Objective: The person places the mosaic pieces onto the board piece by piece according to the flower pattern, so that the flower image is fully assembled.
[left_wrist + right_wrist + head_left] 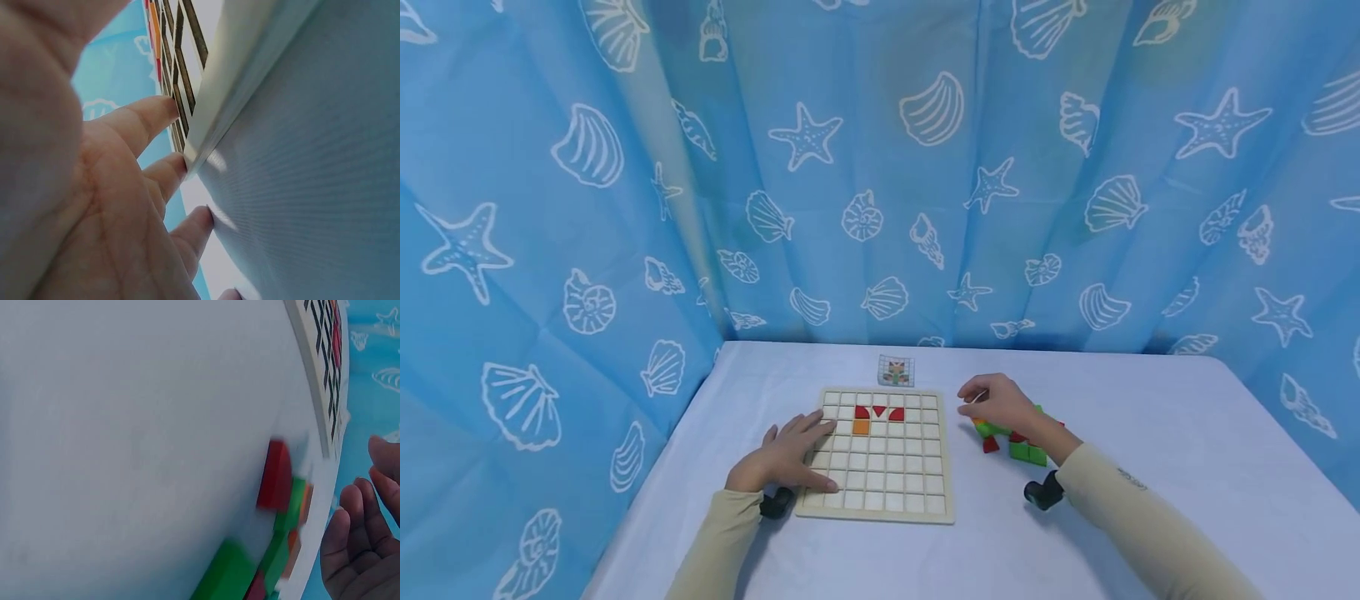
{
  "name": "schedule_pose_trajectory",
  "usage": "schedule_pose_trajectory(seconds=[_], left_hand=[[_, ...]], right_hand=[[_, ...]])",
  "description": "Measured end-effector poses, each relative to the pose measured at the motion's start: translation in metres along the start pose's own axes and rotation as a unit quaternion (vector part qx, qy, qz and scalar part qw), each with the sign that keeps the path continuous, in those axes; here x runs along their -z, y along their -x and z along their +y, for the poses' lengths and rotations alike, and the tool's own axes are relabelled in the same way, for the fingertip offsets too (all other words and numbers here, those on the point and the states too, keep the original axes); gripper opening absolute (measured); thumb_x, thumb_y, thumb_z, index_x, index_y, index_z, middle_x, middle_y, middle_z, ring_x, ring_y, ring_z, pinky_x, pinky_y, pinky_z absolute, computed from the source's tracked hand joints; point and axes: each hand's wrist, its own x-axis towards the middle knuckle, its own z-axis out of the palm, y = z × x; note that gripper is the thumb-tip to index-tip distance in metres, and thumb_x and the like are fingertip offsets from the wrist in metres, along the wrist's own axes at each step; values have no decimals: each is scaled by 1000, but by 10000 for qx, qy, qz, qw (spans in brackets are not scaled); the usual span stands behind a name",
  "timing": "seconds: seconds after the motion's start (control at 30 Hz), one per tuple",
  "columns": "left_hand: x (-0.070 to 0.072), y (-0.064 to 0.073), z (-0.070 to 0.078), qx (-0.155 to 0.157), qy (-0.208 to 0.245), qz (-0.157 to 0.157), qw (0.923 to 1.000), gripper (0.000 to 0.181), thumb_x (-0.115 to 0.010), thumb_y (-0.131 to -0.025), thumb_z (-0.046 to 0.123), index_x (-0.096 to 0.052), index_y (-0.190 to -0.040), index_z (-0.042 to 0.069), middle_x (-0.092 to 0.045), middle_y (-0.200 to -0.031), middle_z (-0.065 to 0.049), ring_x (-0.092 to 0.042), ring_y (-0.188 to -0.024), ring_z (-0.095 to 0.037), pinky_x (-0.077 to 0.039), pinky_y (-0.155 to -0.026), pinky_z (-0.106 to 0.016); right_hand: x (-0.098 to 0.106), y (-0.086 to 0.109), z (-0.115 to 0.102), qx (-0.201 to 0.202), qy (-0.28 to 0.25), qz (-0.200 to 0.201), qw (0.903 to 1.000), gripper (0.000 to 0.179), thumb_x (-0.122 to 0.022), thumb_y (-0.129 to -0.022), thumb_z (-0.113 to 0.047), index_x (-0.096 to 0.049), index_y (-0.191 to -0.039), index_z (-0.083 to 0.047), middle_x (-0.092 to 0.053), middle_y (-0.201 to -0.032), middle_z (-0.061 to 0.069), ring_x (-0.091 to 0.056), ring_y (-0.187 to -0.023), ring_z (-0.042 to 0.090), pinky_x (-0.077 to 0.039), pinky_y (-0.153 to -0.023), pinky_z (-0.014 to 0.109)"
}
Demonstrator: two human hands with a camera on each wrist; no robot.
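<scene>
A pale grid board [876, 517] lies on the table. Near its top sit red pieces [897, 414] and an orange square [861, 427]. My left hand [784, 454] rests at the board's left edge with fingers spread; in the left wrist view, fingertips [165, 107] touch the board's rim and grid. Right of the board, my right hand [1000, 404] hovers over a pile of green, red and orange blocks. Its thumb and index finger stand apart, other fingers loosely bent, and no piece shows between them. In the right wrist view, a red block [275, 475] lies beside green blocks [225, 575].
A small picture card [896, 371] with a coloured pattern on a grid lies behind the board. The table bears a white cloth [1150, 433]. Blue curtains [850, 208] with shells and starfish hang behind it and at the left. A dark wrist device [1043, 492] sits below the right sleeve.
</scene>
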Motion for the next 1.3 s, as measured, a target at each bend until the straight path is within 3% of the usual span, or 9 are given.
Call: schedule_pose_trajectory(seconds=[0.27,0.57,1.03,1.3], left_hand=[[-2,0,-1,-1,26,0,10000,106,-83,-67,60,-35,-155,25,-21,-165,-5,-15,-152,-35,-7,-119,-68],[-1,-1,-3,-1,14,24,10000,106,-83,-68,60,-34,-154,25,-21,-165,-5,-15,-152,-35,-7,-118,-68],[-1,0,-2,-105,-16,10,9999,104,-83,-68,60,-36,-154,25,-23,-164,-6,-17,-152,-36,-9,-118,-69],[-1,-2,-2,-12,-19,21,10000,104,-83,-68,59,-36,-154,25,-23,-165,-5,-17,-152,-34,-9,-119,-68]], right_hand=[[16,4,19,-248,-372,119,9989,36,-74,-89,-26,-68,-121,-9,-69,-113,8,-63,-100,22,-58,-83,31],[15,0,28,-295,-500,45,9983,32,-74,-89,-23,-69,-119,-12,-69,-115,7,-62,-102,24,-58,-86,34],[2,-1,29,213,446,-248,9985,21,-76,-86,-10,-73,-107,-12,-69,-103,3,-61,-94,19,-57,-89,39],[1,-12,28,-99,831,-9,9965,23,-77,-86,-16,-72,-108,-13,-68,-105,4,-59,-96,21,-58,-86,37]])
